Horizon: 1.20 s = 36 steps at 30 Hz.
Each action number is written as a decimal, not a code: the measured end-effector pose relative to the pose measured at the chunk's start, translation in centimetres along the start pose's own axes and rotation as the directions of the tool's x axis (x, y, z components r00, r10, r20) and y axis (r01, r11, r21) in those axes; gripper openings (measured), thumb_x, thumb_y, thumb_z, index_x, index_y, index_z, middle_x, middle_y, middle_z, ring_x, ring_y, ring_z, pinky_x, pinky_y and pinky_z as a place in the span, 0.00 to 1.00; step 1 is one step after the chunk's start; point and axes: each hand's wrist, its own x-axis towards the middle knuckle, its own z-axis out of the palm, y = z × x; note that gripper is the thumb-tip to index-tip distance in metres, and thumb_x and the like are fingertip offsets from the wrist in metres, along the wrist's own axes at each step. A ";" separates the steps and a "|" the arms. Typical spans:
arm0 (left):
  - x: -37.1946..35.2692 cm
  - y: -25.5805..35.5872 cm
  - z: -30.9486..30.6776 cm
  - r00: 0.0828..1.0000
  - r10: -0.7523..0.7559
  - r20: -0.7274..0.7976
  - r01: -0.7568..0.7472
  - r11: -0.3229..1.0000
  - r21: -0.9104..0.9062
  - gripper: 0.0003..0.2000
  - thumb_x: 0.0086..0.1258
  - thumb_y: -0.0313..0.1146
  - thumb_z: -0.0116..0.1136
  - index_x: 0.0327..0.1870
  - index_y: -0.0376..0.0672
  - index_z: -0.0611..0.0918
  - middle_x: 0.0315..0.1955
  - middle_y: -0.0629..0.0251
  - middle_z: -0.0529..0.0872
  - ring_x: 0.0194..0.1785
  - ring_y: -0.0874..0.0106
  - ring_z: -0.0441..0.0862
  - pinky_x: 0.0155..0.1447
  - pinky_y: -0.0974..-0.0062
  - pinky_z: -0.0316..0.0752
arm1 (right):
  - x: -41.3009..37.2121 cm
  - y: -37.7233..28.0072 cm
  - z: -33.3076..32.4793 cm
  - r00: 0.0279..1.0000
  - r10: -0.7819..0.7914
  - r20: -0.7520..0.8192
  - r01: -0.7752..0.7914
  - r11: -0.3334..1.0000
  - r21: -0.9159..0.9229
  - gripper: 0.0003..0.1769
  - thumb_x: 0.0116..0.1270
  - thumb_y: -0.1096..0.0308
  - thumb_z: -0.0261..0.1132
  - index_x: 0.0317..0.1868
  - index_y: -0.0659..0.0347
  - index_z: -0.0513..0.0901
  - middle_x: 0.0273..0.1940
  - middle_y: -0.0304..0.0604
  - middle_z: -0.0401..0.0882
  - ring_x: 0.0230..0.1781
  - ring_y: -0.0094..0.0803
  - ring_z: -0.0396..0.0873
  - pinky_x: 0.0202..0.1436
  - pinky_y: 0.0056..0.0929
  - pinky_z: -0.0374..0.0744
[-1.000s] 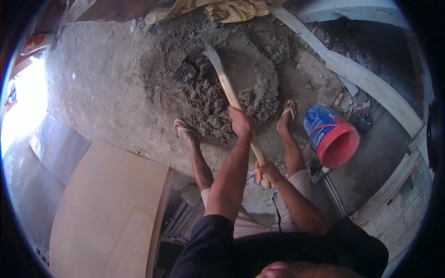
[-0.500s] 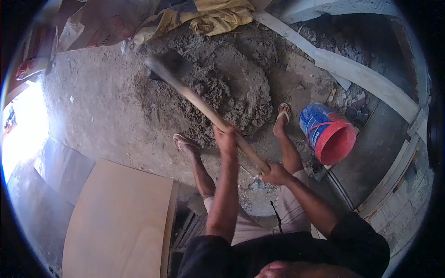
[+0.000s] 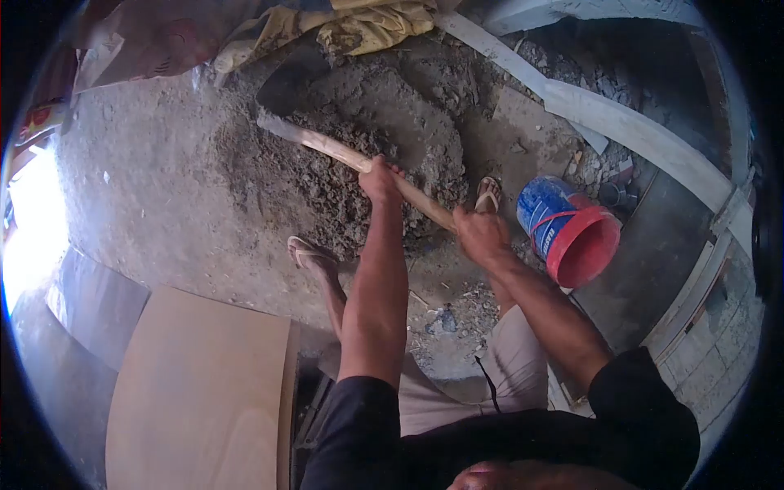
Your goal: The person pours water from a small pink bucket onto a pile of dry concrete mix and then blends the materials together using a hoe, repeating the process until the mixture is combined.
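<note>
A hoe with a pale wooden handle (image 3: 336,150) slants from upper left to the middle. Its dark blade (image 3: 292,82) is over the upper left part of a heap of wet grey mortar (image 3: 425,122). My left hand (image 3: 380,181) is wrapped round the handle near its middle. Closer to the handle's lower end, my right hand (image 3: 482,232) grips it with closed fingers. Whether the blade touches the mortar is hard to tell.
A blue and red bucket (image 3: 563,233) lies tilted at the right. Plywood (image 3: 204,384) is at the lower left, yellow sacking (image 3: 376,28) at the top. White boards (image 3: 637,135) run along the upper right. My sandalled feet (image 3: 312,253) stand by the mortar.
Both hands have moved up and forward, the right one most, with the hoe. The blade now sits further up and left, and the view has shifted slightly.
</note>
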 end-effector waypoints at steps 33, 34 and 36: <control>-7.1 -4.8 -4.6 0.989 -0.041 0.143 0.021 0.990 0.141 0.05 0.58 0.27 0.56 0.31 0.40 0.73 0.16 0.64 0.74 0.15 0.70 0.74 0.21 0.71 0.74 | -10.4 1.0 10.8 0.980 0.138 -0.145 -0.127 0.988 0.084 0.13 0.53 0.65 0.68 0.37 0.56 0.75 0.26 0.43 0.80 0.24 0.42 0.82 0.28 0.42 0.79; -6.5 -4.4 -2.8 0.991 -0.063 0.114 0.051 0.993 0.106 0.05 0.58 0.27 0.57 0.31 0.40 0.73 0.16 0.64 0.75 0.15 0.69 0.74 0.20 0.71 0.74 | -8.7 1.7 9.2 0.980 0.132 -0.151 -0.123 0.990 0.067 0.11 0.54 0.66 0.67 0.36 0.56 0.76 0.25 0.43 0.80 0.24 0.41 0.83 0.27 0.41 0.80; -4.5 -5.0 0.1 0.992 -0.083 0.095 0.071 0.989 0.130 0.06 0.60 0.29 0.58 0.30 0.40 0.73 0.16 0.64 0.75 0.15 0.69 0.74 0.20 0.70 0.73 | -6.4 3.2 7.9 0.979 0.145 -0.144 -0.140 0.989 0.042 0.10 0.55 0.66 0.65 0.36 0.57 0.76 0.25 0.44 0.80 0.24 0.42 0.83 0.27 0.41 0.81</control>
